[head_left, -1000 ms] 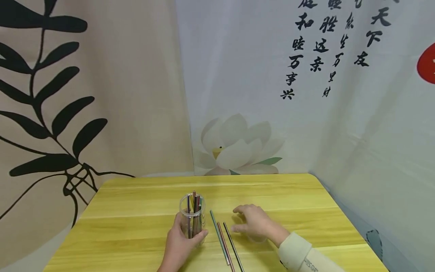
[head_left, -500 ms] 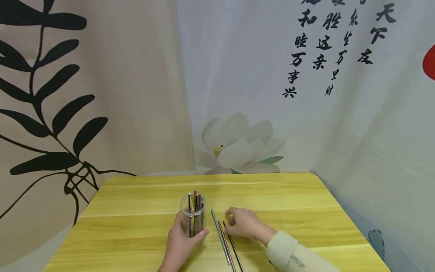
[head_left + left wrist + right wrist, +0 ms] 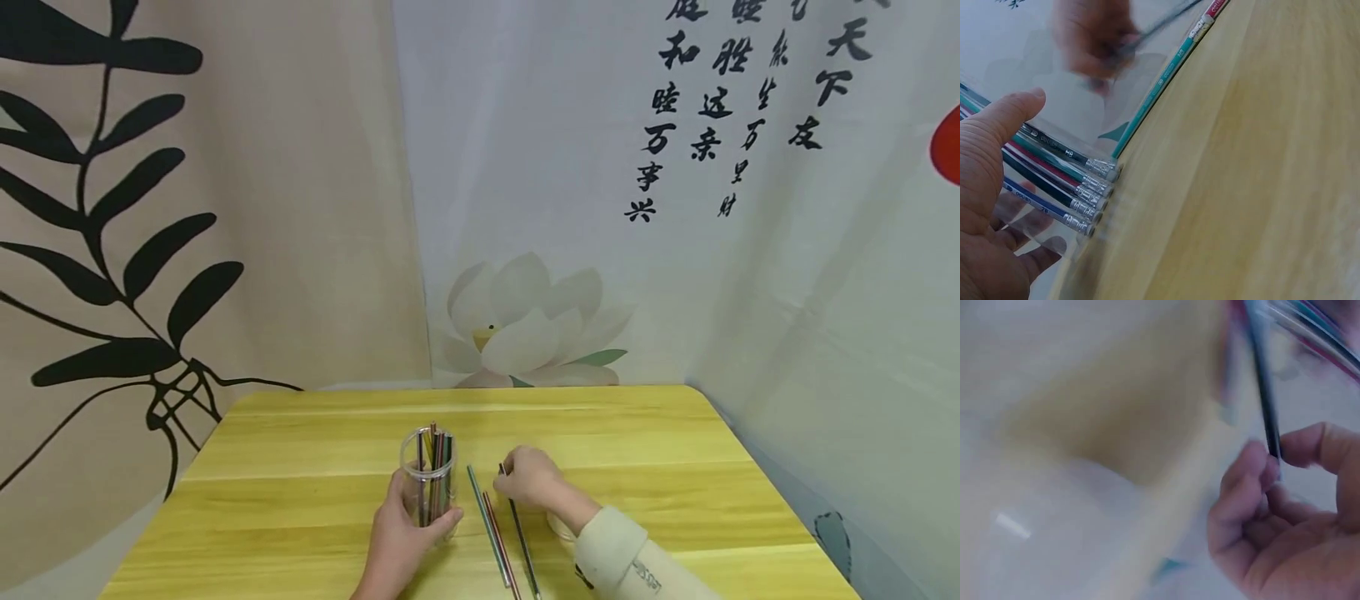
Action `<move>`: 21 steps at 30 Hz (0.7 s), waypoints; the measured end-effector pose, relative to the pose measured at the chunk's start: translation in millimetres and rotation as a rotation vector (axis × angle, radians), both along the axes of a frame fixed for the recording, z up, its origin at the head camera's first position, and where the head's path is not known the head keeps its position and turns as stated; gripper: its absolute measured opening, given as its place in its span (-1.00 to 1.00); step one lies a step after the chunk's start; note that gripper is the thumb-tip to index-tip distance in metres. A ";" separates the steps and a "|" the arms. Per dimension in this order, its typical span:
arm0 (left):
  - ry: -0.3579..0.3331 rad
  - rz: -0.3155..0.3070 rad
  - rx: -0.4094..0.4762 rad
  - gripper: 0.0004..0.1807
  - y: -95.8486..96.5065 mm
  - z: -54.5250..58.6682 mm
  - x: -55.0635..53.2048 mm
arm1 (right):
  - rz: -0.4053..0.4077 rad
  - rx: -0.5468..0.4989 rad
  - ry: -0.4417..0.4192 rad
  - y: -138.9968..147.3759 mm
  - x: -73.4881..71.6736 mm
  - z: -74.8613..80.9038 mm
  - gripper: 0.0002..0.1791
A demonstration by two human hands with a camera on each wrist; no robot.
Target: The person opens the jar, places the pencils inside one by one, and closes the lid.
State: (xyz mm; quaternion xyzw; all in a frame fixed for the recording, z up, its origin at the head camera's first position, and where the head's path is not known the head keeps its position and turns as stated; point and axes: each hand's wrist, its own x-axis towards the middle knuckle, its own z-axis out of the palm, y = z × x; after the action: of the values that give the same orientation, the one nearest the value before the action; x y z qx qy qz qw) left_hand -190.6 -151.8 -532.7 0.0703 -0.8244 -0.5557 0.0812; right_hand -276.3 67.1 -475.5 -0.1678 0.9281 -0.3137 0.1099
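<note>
Left hand (image 3: 401,542): clasped round clear cup (image 3: 427,476). Right hand (image 3: 531,478), cup's three o'clock: pinching dark pencil (image 3: 521,533) by its far end, body toward four. Step, I judge: pick-up; next calls for lifting it clear.

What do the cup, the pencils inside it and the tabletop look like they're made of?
Cup: clear, glossy plastic or glass; the pencils show through its wall.
Pencils: probably painted wood, judging by their coloured barrels, with shiny metal bands at one end.
Tabletop: wood or wood-look laminate, given its yellowish grain streaks.
</note>
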 end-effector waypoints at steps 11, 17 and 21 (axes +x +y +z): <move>0.005 -0.008 0.008 -0.06 0.4 0.5 -0.1 | -0.031 -0.670 0.809 -4.2 19.0 127.1 -0.52; 0.004 -0.016 0.023 -0.04 0.1 2.5 -0.1 | 0.144 -0.814 0.889 -29.5 28.3 125.8 -0.48; 0.001 -0.017 0.028 -0.06 1.2 1.8 0.8 | 0.219 -0.678 0.865 -41.4 24.5 93.5 -0.56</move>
State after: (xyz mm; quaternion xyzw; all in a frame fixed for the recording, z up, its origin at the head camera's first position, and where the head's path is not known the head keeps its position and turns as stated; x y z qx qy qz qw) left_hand -189.8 -150.6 -530.9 0.0642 -0.8171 -0.5679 0.0758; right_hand -251.8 25.7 -382.1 -0.4028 0.7128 -0.4840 -0.3089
